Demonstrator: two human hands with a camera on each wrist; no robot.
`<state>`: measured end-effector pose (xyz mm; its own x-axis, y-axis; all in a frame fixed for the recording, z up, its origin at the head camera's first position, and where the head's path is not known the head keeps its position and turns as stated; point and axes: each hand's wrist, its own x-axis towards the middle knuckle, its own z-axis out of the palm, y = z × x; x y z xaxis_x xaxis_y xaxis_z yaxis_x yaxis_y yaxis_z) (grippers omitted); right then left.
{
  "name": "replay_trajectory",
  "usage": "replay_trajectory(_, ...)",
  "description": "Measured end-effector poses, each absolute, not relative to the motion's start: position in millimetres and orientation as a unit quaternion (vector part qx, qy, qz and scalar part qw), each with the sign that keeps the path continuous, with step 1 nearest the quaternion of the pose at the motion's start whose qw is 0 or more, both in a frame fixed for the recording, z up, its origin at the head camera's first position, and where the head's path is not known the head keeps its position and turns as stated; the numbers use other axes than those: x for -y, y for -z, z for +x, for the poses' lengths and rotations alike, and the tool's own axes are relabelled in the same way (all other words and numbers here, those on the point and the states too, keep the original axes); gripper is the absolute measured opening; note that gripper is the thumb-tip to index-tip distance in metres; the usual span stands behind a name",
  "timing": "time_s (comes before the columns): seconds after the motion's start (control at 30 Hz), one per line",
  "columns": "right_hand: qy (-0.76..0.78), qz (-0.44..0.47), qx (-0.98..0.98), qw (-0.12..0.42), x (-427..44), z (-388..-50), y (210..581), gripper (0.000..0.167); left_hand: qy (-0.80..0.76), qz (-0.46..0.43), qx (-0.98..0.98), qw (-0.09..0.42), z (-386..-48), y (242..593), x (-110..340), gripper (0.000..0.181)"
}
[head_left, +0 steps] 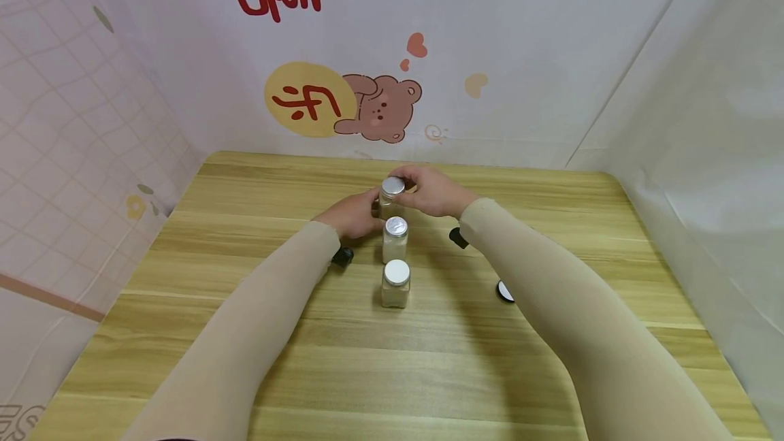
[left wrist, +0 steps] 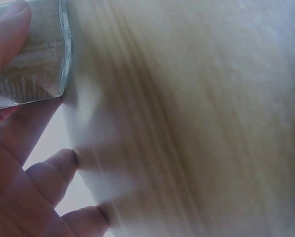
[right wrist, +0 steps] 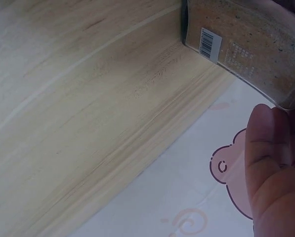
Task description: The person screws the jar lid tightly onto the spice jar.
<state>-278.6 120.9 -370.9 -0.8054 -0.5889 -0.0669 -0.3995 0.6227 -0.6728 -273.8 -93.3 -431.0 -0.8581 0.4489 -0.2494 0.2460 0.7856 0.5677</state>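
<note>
Silver-lidded square glass jar (head_left: 390,205) lies at 12 o'clock from the middle jar (head_left: 395,243) and white-lidded near jar (head_left: 395,291), left hand (head_left: 352,215) gripping it, thumb and fingers, from 8 o'clock, right hand (head_left: 435,192) gripping near its top from 3 o'clock.

Curtained booth (head_left: 692,87); wood-grain table (head_left: 392,373); printed sheets (head_left: 520,33) (cartoon bear (head_left: 382,111) included).

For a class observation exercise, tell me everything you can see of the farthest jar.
The jar is clear, glass-looking and flat-sided, with a silver lid, grainy tan contents and a barcode label. It is upright, farthest of three in line. The left hand grips its body; the right hand holds it near the lid.
</note>
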Motion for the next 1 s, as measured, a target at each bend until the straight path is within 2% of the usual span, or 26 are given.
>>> replay_trajectory(0.67,0.302,-0.287,-0.896,0.154,-121.9,-278.7,368.9,0.051,-0.271,0.182,-0.923,0.204,-275.5,431.6,93.2,0.078)
replay_trajectory(1.0,0.321,-0.269,-0.893,0.167,-121.5,-279.1,368.2,0.048,-0.328,0.175,-0.899,0.234,-275.7,425.5,93.8,0.087)
